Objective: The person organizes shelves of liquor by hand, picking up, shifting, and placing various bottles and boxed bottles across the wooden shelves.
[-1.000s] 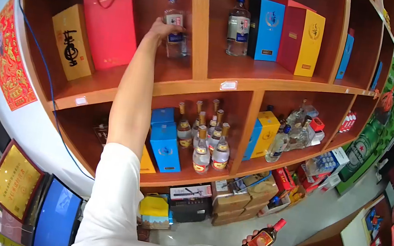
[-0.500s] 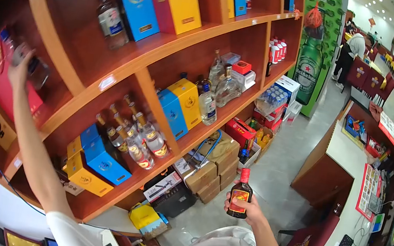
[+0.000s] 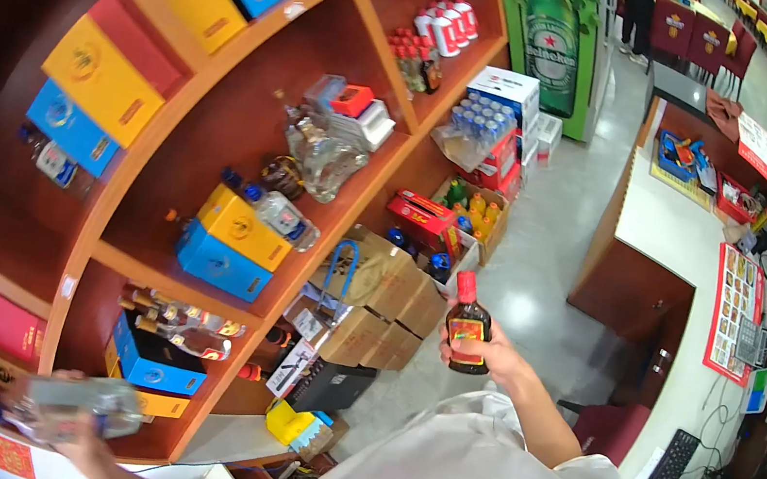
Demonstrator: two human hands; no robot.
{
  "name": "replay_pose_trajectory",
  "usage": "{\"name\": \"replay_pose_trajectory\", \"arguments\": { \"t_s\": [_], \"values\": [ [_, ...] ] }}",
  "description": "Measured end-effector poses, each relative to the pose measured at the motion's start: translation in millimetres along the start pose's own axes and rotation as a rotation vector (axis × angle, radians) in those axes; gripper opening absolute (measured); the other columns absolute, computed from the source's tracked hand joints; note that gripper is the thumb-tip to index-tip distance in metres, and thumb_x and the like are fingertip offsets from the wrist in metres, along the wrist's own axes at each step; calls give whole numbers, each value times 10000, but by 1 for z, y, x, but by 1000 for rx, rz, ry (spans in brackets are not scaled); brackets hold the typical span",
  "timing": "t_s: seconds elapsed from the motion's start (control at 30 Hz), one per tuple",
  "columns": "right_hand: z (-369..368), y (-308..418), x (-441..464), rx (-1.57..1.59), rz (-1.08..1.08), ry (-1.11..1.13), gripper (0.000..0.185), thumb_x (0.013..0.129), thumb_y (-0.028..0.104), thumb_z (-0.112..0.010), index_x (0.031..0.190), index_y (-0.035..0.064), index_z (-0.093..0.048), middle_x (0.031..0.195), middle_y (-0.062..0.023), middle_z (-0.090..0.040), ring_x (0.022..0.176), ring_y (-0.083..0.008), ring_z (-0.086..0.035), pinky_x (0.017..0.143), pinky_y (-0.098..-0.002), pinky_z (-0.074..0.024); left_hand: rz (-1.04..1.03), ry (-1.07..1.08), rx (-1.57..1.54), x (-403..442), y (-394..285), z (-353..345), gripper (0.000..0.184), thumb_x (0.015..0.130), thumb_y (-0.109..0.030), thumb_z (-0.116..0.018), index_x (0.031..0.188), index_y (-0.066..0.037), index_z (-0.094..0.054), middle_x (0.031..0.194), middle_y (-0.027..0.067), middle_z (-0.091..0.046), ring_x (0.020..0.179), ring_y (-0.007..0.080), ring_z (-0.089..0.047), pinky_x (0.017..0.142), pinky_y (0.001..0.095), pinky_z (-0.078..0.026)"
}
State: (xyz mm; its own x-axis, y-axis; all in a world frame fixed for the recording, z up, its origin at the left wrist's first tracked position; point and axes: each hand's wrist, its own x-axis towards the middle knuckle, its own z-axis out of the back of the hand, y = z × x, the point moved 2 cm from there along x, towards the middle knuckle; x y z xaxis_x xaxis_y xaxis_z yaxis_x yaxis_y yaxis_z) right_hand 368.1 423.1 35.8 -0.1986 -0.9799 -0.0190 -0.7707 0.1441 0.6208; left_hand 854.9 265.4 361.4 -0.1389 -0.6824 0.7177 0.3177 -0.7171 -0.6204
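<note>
Evidently both hands are busy before the tall brown wooden shelf unit (image 3: 236, 101). Near its closest end, the left hand (image 3: 87, 446) grasps a clear glass bottle with a blue cap (image 3: 81, 405), fingers about the body, though blur hides how far they close. Its cap points the same way as the tops of clear long-necked glass bottles (image 3: 200, 343) standing on the shelf unit, so I judge it roughly upright. Farther out from the shelf unit, the right hand (image 3: 501, 356) clasps a small dark glass bottle with a red cap (image 3: 467, 328), fingers curled round the lower body, probably to leave the neck free. On the shelf unit, a yellow rectangular box (image 3: 243, 228) and a blue rectangular box (image 3: 221, 264) stand side by side, fronts outward, presumably for reading. Brown cardboard cartons (image 3: 358, 336) sit stacked at its foot, likely for their weight.
</note>
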Motion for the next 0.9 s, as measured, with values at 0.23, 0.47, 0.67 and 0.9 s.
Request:
{"name": "replay_pose_trajectory", "arguments": {
  "t_s": [0.23, 0.47, 0.67, 0.9],
  "values": [
    [54, 87, -5, 20, 75, -94, 692, 841, 32, -759, 1435, 115, -416, 1049, -95, -623, 863, -221, -655, 770, -406, -561, 532, 463, -609, -85, 50, -299, 828, 646, 2, -856, 1378, -16, -468, 1225, 171, -652, 1098, 333, -677, 982, 472, -550],
    [124, 95, 31, 61, 103, -223, 693, 862, -1, -747, 1445, 103, -387, 1074, -132, -615, 896, -251, -654, 780, -428, -557, 610, 637, -606, -54, 66, -495, 764, 608, 3, -918, 1281, -11, -557, 1148, 157, -693, 1047, 263, -700, 925, 409, -577],
    [181, 160, 107, -101, 16, -307, 618, 915, 43, -728, 1438, 104, -404, 1068, -122, -610, 863, -217, -640, 756, -399, -555, 618, 664, -816, -11, 90, -663, 808, 633, 12, -897, 1339, -28, -504, 1148, 136, -672, 1055, 271, -695, 944, 432, -575],
    [228, 282, 237, -450, 47, -318, 487, 1034, 195, -614, 1442, 55, -389, 1043, -119, -651, 835, -208, -651, 761, -361, -550, 670, 731, -812, 53, 85, -772, 829, 594, -121, -965, 1307, -34, -550, 1189, 46, -644, 1089, 144, -608, 984, 337, -494]
  ]
}}
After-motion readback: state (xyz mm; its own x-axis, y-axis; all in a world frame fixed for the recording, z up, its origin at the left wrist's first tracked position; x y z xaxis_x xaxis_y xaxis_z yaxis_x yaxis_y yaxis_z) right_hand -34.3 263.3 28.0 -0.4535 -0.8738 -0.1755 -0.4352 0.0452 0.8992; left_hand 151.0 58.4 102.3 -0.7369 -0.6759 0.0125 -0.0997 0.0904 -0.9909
